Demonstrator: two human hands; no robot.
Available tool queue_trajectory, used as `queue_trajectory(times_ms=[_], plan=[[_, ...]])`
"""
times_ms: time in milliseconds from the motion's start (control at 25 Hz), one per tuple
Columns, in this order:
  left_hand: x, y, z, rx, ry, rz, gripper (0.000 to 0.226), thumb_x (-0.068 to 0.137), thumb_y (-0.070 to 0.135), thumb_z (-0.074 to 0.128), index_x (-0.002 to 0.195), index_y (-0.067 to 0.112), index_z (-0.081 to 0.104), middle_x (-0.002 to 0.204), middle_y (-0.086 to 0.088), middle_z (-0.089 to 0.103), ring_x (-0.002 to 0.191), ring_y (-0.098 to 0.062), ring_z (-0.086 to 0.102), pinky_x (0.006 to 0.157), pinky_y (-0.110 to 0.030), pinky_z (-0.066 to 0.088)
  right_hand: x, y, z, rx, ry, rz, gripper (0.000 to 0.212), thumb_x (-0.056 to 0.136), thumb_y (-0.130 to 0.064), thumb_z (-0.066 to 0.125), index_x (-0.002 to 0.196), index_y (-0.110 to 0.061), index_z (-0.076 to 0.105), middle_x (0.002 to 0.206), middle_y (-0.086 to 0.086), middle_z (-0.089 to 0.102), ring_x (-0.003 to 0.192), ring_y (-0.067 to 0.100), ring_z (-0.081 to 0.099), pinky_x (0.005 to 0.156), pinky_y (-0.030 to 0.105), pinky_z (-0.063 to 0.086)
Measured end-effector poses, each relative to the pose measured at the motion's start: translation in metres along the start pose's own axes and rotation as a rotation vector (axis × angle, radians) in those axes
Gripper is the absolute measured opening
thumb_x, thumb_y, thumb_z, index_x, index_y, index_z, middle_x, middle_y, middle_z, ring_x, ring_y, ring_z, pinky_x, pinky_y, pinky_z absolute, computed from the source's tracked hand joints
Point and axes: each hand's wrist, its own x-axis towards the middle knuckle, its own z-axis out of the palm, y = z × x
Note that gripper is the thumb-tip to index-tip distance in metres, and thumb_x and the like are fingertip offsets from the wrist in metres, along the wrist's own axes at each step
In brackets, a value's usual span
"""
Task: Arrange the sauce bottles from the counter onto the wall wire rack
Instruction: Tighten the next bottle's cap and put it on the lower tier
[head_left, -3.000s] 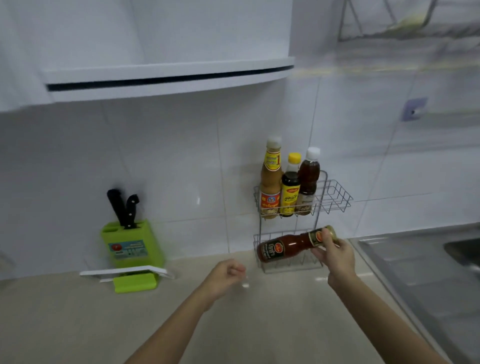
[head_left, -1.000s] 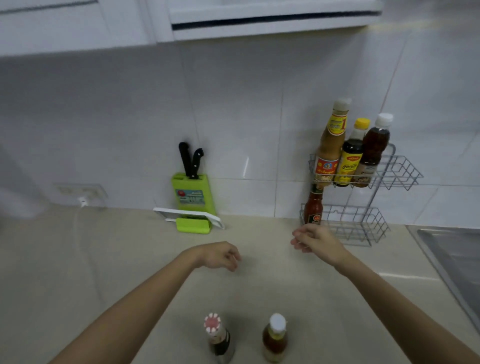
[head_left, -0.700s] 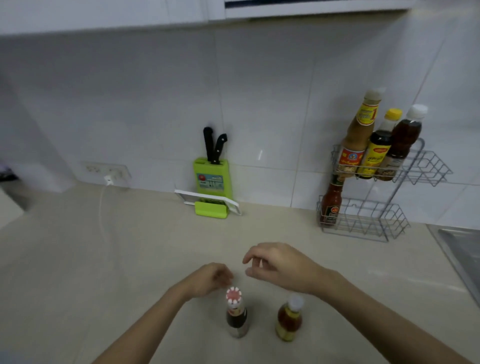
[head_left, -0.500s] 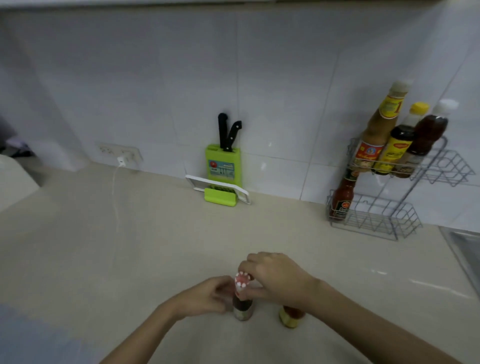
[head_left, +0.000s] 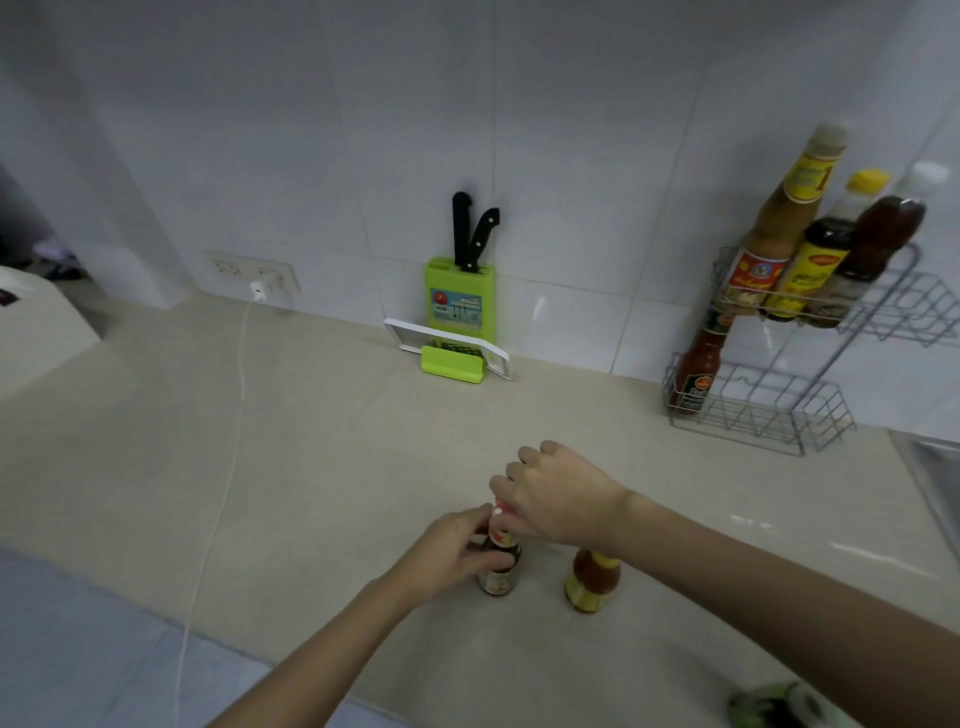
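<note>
Low in the frame's centre, both hands have just closed on the dark bottle (head_left: 500, 564) standing on the tabletop (head_left: 311, 467): right hand (head_left: 558, 496) fingers around its cap, left hand (head_left: 457, 553) fingers around its body, so it likely goes next to the rack (head_left: 779, 415).

A beige counter (head_left: 322, 467) carries two sauce bottles (head_left: 592, 579), a green knife block (head_left: 457, 312), a wire rack (head_left: 763, 415), and, at the edge, perhaps a green jar (head_left: 774, 706).
</note>
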Motion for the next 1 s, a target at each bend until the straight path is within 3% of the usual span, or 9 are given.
queue_trajectory(times_ms=[80, 160, 280, 480, 600, 720, 880, 1000], plan=[[0.002, 0.001, 0.005, 0.082, 0.059, 0.028, 0.027, 0.077, 0.038, 0.073, 0.098, 0.045, 0.057, 0.102, 0.009, 0.070, 0.094, -0.006, 0.066, 0.084, -0.034, 0.058, -0.001, 0.000, -0.005, 0.002, -0.017, 0.045, 0.039, 0.089, -0.044, 0.056, 0.068, -0.013, 0.066, 0.058, 0.006, 0.065, 0.057, 0.026, 0.061, 0.050, 0.029, 0.039], [0.002, 0.004, 0.009, 0.125, 0.110, 0.032, 0.027, 0.076, 0.043, 0.072, 0.098, 0.048, 0.056, 0.101, 0.015, 0.070, 0.094, -0.004, 0.066, 0.083, -0.033, 0.058, 0.000, -0.001, -0.006, 0.064, -0.054, 0.131, 0.046, 0.098, -0.044, 0.040, 0.090, -0.006, 0.066, 0.083, 0.015, 0.070, 0.080, 0.032, 0.064, 0.062, 0.034, 0.037], [-0.002, 0.005, 0.013, 0.104, 0.134, 0.039, 0.035, 0.076, 0.031, 0.077, 0.082, 0.058, 0.056, 0.094, 0.031, 0.065, 0.094, 0.003, 0.064, 0.084, -0.028, 0.057, -0.005, -0.012, -0.004, 0.150, -0.097, 0.207, 0.050, 0.099, -0.044, 0.033, 0.096, -0.003, 0.062, 0.093, 0.018, 0.070, 0.089, 0.034, 0.063, 0.065, 0.035, 0.031], [0.000, 0.001, 0.018, 0.101, 0.150, 0.018, 0.023, 0.076, 0.034, 0.076, 0.088, 0.041, 0.058, 0.090, 0.032, 0.066, 0.092, 0.003, 0.066, 0.085, -0.030, 0.057, -0.005, -0.020, -0.009, 0.201, -0.162, 0.353, 0.055, 0.097, -0.050, 0.032, 0.096, -0.005, 0.065, 0.098, 0.017, 0.068, 0.090, 0.033, 0.064, 0.066, 0.034, 0.031], [0.002, 0.002, 0.014, 0.112, 0.133, 0.039, 0.027, 0.077, 0.035, 0.073, 0.092, 0.048, 0.055, 0.095, 0.022, 0.068, 0.094, 0.001, 0.065, 0.087, -0.030, 0.056, -0.006, -0.009, -0.014, 0.327, -0.112, 0.297, 0.043, 0.094, -0.048, 0.044, 0.105, -0.008, 0.055, 0.102, 0.014, 0.063, 0.092, 0.034, 0.062, 0.067, 0.036, 0.039], [0.002, 0.001, 0.014, 0.141, 0.122, 0.054, 0.028, 0.077, 0.039, 0.071, 0.102, 0.037, 0.057, 0.101, 0.015, 0.068, 0.094, -0.001, 0.064, 0.086, -0.031, 0.054, -0.010, 0.002, -0.016, 0.450, -0.145, 0.170, 0.036, 0.091, -0.041, 0.055, 0.111, -0.012, 0.056, 0.105, 0.009, 0.057, 0.096, 0.028, 0.057, 0.073, 0.039, 0.045], [0.001, -0.003, 0.017, 0.130, 0.119, 0.047, 0.036, 0.077, 0.044, 0.068, 0.110, 0.034, 0.057, 0.103, 0.015, 0.068, 0.096, -0.002, 0.064, 0.086, -0.033, 0.056, -0.021, 0.002, -0.009, 0.439, -0.043, 0.064, 0.033, 0.092, -0.037, 0.055, 0.118, -0.017, 0.057, 0.110, 0.003, 0.057, 0.100, 0.022, 0.054, 0.078, 0.035, 0.045], [0.001, -0.004, 0.017, 0.119, 0.114, 0.048, 0.034, 0.076, 0.045, 0.068, 0.107, 0.033, 0.057, 0.102, 0.013, 0.068, 0.095, -0.004, 0.065, 0.086, -0.036, 0.056, -0.022, 0.001, -0.004, 0.376, -0.008, 0.057, 0.031, 0.092, -0.037, 0.054, 0.111, -0.014, 0.060, 0.104, 0.005, 0.059, 0.096, 0.024, 0.057, 0.077, 0.036, 0.047]])
